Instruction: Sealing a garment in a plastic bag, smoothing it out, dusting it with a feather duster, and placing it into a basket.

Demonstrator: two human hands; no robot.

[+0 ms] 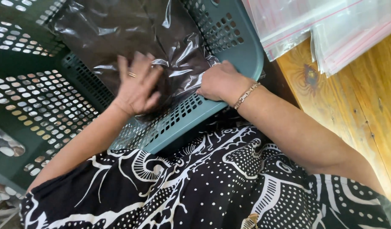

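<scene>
A clear plastic bag with dark contents (127, 29) lies on a teal perforated plastic basket (242, 46) in front of me. My left hand (138, 85), a ring on one finger, rests flat on the bag's near end with fingers spread. At the bag's right near corner my right hand (221, 80), a bracelet on its wrist, is closed around the plastic edge. The bag's surface is wrinkled and shiny.
A dark green perforated basket (38, 106) stands at the left. Several clear zip bags (327, 29) with red seal lines lie on a wooden table (365, 110) at the upper right. My black and white patterned clothing (212, 186) fills the bottom.
</scene>
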